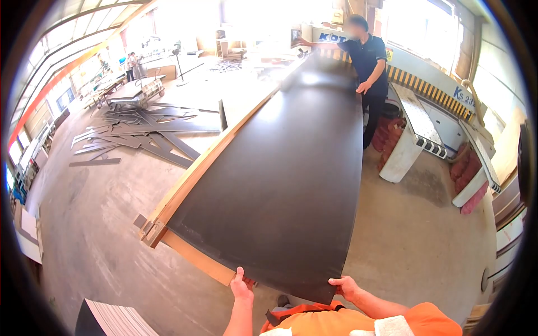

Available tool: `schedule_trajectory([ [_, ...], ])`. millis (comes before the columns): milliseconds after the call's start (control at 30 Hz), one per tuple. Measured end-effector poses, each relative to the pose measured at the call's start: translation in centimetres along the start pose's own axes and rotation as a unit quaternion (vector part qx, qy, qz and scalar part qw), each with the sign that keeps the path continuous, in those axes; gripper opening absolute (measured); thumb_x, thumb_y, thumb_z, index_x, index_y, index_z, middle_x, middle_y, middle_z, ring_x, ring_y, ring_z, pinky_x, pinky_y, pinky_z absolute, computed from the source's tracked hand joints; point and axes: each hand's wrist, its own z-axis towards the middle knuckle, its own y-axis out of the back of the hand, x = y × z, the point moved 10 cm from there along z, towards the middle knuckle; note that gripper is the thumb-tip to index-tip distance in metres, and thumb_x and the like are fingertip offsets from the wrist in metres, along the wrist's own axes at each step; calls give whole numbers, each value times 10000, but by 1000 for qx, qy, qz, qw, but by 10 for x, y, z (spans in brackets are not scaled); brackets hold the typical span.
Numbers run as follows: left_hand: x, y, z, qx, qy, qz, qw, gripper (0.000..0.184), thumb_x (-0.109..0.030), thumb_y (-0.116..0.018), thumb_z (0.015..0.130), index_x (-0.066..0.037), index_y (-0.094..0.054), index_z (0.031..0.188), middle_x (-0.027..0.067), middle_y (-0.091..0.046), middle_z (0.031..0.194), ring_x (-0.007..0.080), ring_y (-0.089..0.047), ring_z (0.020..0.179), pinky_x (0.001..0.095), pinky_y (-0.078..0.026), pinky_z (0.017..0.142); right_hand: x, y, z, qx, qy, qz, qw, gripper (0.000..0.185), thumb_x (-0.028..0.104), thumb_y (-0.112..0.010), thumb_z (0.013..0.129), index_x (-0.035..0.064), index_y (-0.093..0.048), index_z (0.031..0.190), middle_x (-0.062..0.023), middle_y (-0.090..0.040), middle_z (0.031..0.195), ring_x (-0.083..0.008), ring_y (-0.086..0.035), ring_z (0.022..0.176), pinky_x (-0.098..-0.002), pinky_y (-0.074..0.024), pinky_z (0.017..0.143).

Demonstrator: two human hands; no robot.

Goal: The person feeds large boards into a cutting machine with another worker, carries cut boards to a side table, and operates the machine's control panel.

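Observation:
A long dark panel (280, 185) stretches from just in front of me to the far end, sloping over a wooden frame (190, 185). My left hand (242, 284) grips its near edge, thumb on top and fingers underneath. At the near right corner my right hand (344, 287) holds the same panel, its thumb over the edge. Below the panel's near left side a light wooden board (199, 259) shows. A co-worker in dark clothes (370, 61) stands at the far right side of the panel, one hand at its edge and the other arm stretched over the far end.
Dark strips (140, 131) lie scattered on the floor at the left. A large machine (431, 84) with white support tables (404, 145) stands at the right. A stack of sheets (115, 319) sits at the lower left. A cart (134, 92) stands farther back.

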Motion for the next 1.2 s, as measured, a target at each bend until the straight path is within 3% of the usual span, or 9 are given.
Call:
schedule_trajectory([
  [433, -1, -2, -3, -12, 4, -1, 1000, 250, -260, -663, 970, -56, -654, 1114, 57, -706, 1000, 212, -680, 869, 358, -552, 729, -7, -14, 3, -13, 5, 114, 993, 402, 208, -702, 912, -18, -619, 1234, -131, -680, 1162, -284, -660, 1042, -466, -505, 954],
  [700, 14, 8, -5, -83, 37, 67, 994, 219, -272, -766, 874, -90, -690, 967, 5, -655, 872, 122, -565, 694, 309, -469, 598, -11, 10, 12, -38, 30, 132, 990, 410, 223, -690, 929, -39, -615, 1235, -151, -663, 1214, -305, -628, 1119, -478, -483, 981],
  [767, 31, 6, -13, -75, 64, 75, 992, 221, -245, -771, 873, -74, -696, 991, 9, -659, 887, 130, -589, 725, 323, -501, 637, -5, 20, 10, -14, 34, 124, 992, 417, 242, -626, 963, -32, -589, 1275, -146, -639, 1278, -319, -592, 1188, -477, -447, 1032],
  [833, 52, -12, -25, -22, 70, 44, 996, 235, -211, -764, 880, -45, -698, 1032, 29, -678, 926, 153, -634, 783, 343, -541, 704, 3, 40, 4, -5, 71, 114, 991, 515, 259, -560, 988, -35, -477, 1403, -131, -539, 1434, -317, -493, 1326, -473, -359, 1139],
  [1000, 69, -44, -68, 51, 124, 10, 991, 337, -233, -751, 898, -5, -673, 1134, 66, -699, 1039, 174, -676, 920, 345, -553, 850, -11, 108, -24, 18, 23, 95, 995, 509, 313, -471, 1029, 29, -455, 1451, -122, -507, 1478, -308, -474, 1353, -456, -357, 1151],
  [1100, 59, -28, -55, 20, 44, -37, 998, 482, -259, -770, 882, 20, -631, 1249, 91, -687, 1158, 211, -671, 1006, 360, -545, 899, -33, 131, -43, 89, 34, 76, 993, 499, 344, -459, 1031, 49, -471, 1433, -117, -510, 1473, -317, -501, 1329, -479, -396, 1125],
  [1167, 65, -8, -60, -11, 13, -46, 999, 511, -240, -777, 867, 50, -620, 1258, 113, -681, 1179, 231, -667, 1019, 361, -546, 895, -51, 145, -61, 50, 22, 20, 998, 480, 388, -549, 1001, 32, -572, 1322, -120, -622, 1303, -313, -586, 1179, -457, -466, 1018],
  [1200, 51, 3, -81, -3, -21, -72, 997, 462, -217, -780, 854, 70, -647, 1191, 124, -694, 1128, 227, -671, 992, 359, -548, 874, -65, 151, -74, 31, 17, -6, 999, 478, 410, -594, 987, 23, -623, 1266, -122, -678, 1218, -311, -629, 1104, -447, -501, 965],
])
